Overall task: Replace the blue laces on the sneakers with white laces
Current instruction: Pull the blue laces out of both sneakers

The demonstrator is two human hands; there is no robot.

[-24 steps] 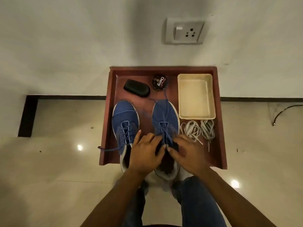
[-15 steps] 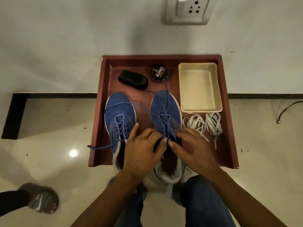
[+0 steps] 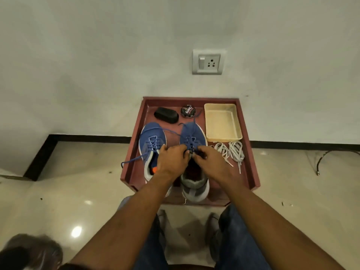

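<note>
Two blue sneakers stand side by side in a red-brown tray (image 3: pixel 251 152). The left sneaker (image 3: pixel 151 141) has loosened blue laces, one end trailing over the tray's left rim. The right sneaker (image 3: pixel 192 137) has its blue lace (image 3: pixel 190 144) partly undone, with an end running toward the back. My left hand (image 3: pixel 172 159) and my right hand (image 3: pixel 211 161) meet over the right sneaker's tongue, fingertips pinching the blue lace at the lower eyelets. Two bundles of white laces (image 3: pixel 229 152) lie to the right of the sneakers.
A cream plastic tray (image 3: pixel 223 121), a round polish tin (image 3: pixel 188 111) and a black brush (image 3: pixel 166 114) sit at the back of the tray. A wall socket (image 3: pixel 208 62) is above. Another person's sandalled foot (image 3: pixel 33 252) is at the lower left. A cable (image 3: pixel 331 158) lies at right.
The camera tilted up and back, so the tray sits lower and smaller in view. Both hands stay on the right sneaker's blue lace, fingertips drawn closer together.
</note>
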